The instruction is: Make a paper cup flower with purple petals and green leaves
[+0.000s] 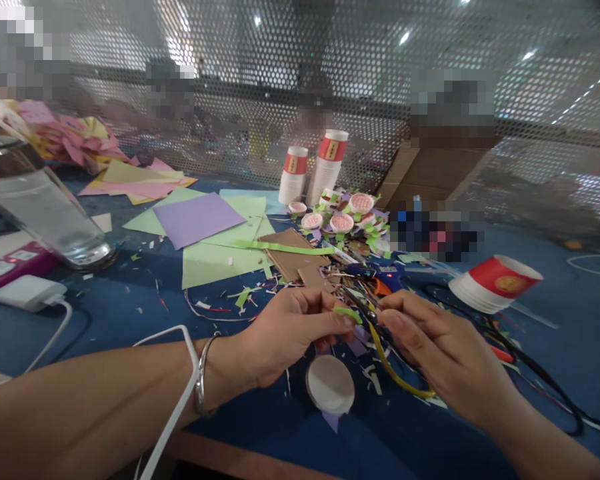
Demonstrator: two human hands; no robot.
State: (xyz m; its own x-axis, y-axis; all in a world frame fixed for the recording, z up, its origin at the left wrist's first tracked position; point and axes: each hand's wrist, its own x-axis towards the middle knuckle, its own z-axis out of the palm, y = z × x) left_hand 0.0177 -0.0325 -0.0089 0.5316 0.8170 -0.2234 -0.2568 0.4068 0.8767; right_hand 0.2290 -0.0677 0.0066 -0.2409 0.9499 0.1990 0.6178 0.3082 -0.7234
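My left hand, with a bangle at the wrist, pinches a short bright green paper strip between thumb and fingers. Close beside it, my right hand grips scissors with dark blades and a yellow-edged handle. The blades point up and left, just past the strip; whether they touch it I cannot tell. Below my hands lies a round white disc with a purple paper tab at its lower edge. Paper scraps surround it.
Behind my hands are a glue gun, cardboard, a long green strip and piled printed discs. Stacked paper cups stand farther back; one cup rests right. Coloured sheets and a glass bottle are left.
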